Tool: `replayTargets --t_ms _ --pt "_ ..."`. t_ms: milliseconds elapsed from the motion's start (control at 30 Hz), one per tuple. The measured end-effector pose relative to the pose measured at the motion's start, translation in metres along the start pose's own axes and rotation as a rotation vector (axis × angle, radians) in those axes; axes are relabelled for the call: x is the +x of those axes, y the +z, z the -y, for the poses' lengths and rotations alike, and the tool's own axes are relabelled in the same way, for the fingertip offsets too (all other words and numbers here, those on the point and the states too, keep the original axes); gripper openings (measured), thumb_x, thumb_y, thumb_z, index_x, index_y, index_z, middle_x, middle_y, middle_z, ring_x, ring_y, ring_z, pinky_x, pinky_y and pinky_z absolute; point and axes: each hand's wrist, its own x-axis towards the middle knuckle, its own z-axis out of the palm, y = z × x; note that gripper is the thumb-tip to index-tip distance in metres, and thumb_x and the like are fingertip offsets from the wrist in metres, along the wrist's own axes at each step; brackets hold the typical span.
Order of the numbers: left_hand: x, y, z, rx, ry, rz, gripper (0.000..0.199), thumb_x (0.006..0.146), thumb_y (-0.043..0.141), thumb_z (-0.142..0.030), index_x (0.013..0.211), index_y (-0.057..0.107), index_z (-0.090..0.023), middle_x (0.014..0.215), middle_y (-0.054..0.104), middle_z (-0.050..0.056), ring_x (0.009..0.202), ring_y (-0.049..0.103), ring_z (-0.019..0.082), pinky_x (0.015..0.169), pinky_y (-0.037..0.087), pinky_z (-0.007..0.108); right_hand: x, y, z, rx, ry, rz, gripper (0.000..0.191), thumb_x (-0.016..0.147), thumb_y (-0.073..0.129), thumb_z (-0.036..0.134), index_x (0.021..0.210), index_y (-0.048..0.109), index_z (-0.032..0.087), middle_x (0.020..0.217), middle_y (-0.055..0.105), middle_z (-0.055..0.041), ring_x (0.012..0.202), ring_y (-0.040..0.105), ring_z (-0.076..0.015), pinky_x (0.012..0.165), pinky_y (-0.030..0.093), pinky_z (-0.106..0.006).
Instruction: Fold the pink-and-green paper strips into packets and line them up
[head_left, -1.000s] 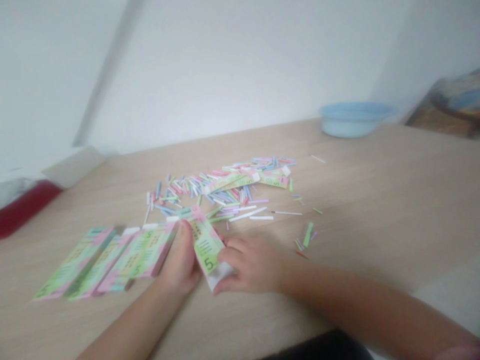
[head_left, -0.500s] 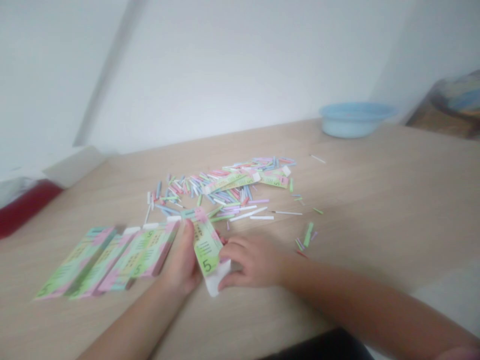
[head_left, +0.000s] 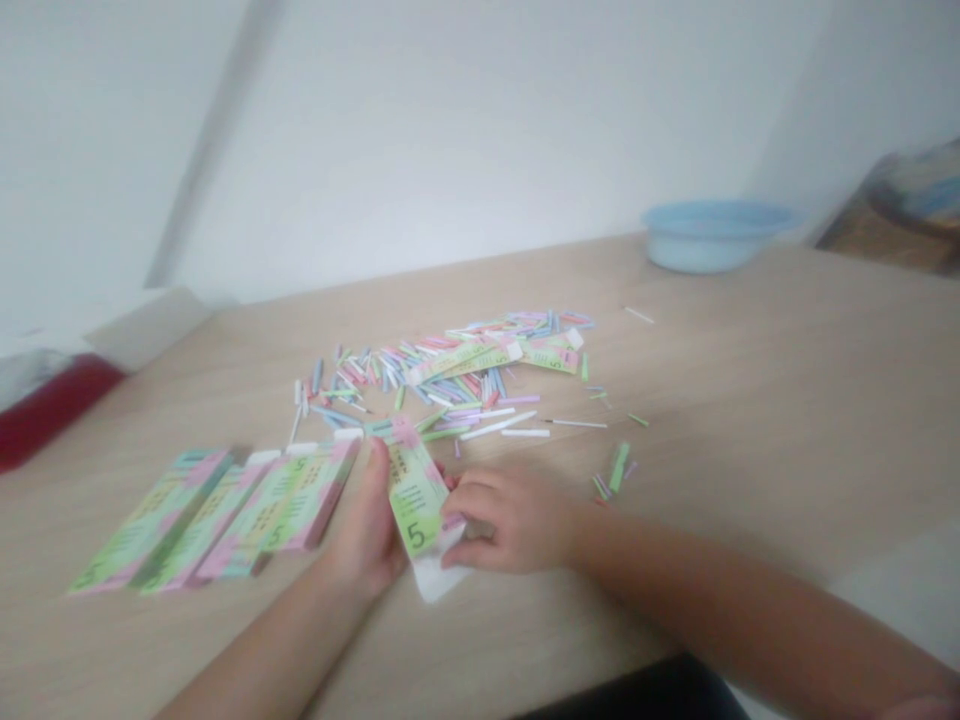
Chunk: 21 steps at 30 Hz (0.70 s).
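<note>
Two hands on one box. Over the remote feed I have my left hand (head_left: 371, 535) wrapped around the box (head_left: 415, 497), thumb along its left edge. My right hand (head_left: 510, 520) pinches its near right corner, thumb beside the white flap (head_left: 436, 578). The box slants, printed face up, at the near side of the table (head_left: 750, 430).

Handling, my judgement: keep the left grasp steady but light, as thin card would probably crush. Work the flap along its crease with fingertips only, without squeezing the side walls.

Left of the box: a row of matching boxes (head_left: 150, 515), close together. Just beyond the box: a heap of coloured sticks (head_left: 476, 387), with flat-looking cartons (head_left: 465, 362) on top. Right of the box: a few loose scraps (head_left: 619, 467). Far beyond and to its right: a blue basin (head_left: 705, 245).

Unclear: most left fingers are hidden under the box, its contents likewise. I cannot tell whether its near end touches the table. Blur spoils the small print. A red object (head_left: 60, 412), far left of the box, is cut off.
</note>
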Motion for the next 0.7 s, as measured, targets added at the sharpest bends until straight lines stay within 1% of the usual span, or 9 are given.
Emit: replayTargets --t_ms 133,200,267,367,533,600,700 --pt "0.0004 0.0016 0.0031 0.065 0.031 -0.031 0.069 0.097 0.040 -0.070 0.099 0.072 -0.010 0.085 0.077 0.016 0.075 0.076 0.028 0.070 0.062 0.038 -0.0007 0.0026 0.0032 -0.152 -0.062 -0.087 0.048 0.094 0.059 0.066 0.097 0.067 0.018 0.094 0.071 -0.0065 0.088 0.068 -0.0203 0.068 0.048 -0.030" --pt "0.0003 0.0025 0.0048 0.065 0.035 -0.036 0.067 0.097 0.041 -0.070 0.096 0.072 -0.010 0.086 0.077 0.016 0.076 0.076 0.028 0.071 0.063 0.038 -0.0007 0.0039 0.0048 -0.206 -0.073 -0.119 0.050 0.094 0.057 0.067 0.094 0.066 0.018 0.089 0.071 -0.0062 0.085 0.068 -0.0206 0.066 0.047 -0.031" --pt "-0.0003 0.0036 0.0063 0.062 0.041 -0.042 0.065 0.097 0.042 -0.069 0.095 0.072 -0.011 0.087 0.077 0.015 0.077 0.076 0.027 0.072 0.063 0.038 -0.0006 0.0052 0.0056 -0.243 -0.069 -0.130 0.049 0.096 0.056 0.066 0.092 0.066 0.018 0.090 0.072 -0.0064 0.086 0.069 -0.0207 0.066 0.047 -0.031" --pt "-0.0011 0.0056 0.0075 0.066 0.053 -0.043 0.062 0.098 0.043 -0.066 0.094 0.072 -0.011 0.084 0.077 0.014 0.075 0.076 0.026 0.074 0.063 0.037 -0.0006 0.0065 0.0055 -0.263 -0.036 -0.124 0.046 0.097 0.056 0.064 0.091 0.066 0.019 0.097 0.074 -0.0060 0.089 0.070 -0.0202 0.067 0.047 -0.031" --pt "-0.0014 0.0061 0.0076 0.075 0.054 -0.046 0.061 0.098 0.043 -0.066 0.093 0.072 -0.012 0.083 0.077 0.013 0.074 0.075 0.026 0.073 0.063 0.036 -0.0009 0.0062 0.0041 -0.248 0.010 -0.087 0.050 0.096 0.055 0.068 0.094 0.066 0.019 0.102 0.075 -0.0065 0.090 0.071 -0.0203 0.067 0.047 -0.031" --pt "-0.0013 0.0051 0.0076 0.066 0.051 -0.047 0.060 0.098 0.045 -0.066 0.094 0.072 -0.012 0.085 0.077 0.013 0.075 0.075 0.026 0.073 0.063 0.036 -0.0013 0.0049 0.0029 -0.239 -0.001 -0.074 0.053 0.095 0.054 0.070 0.095 0.067 0.019 0.103 0.075 -0.0070 0.090 0.071 -0.0201 0.067 0.047 -0.030" --pt "-0.0005 0.0033 0.0078 0.067 0.049 -0.042 0.062 0.098 0.043 -0.066 0.094 0.073 -0.011 0.087 0.077 0.015 0.076 0.075 0.026 0.073 0.063 0.037 -0.0022 0.0030 -0.0006 -0.222 -0.042 -0.044 0.052 0.096 0.054 0.069 0.095 0.068 0.019 0.097 0.075 -0.0056 0.089 0.071 -0.0194 0.068 0.048 -0.030"
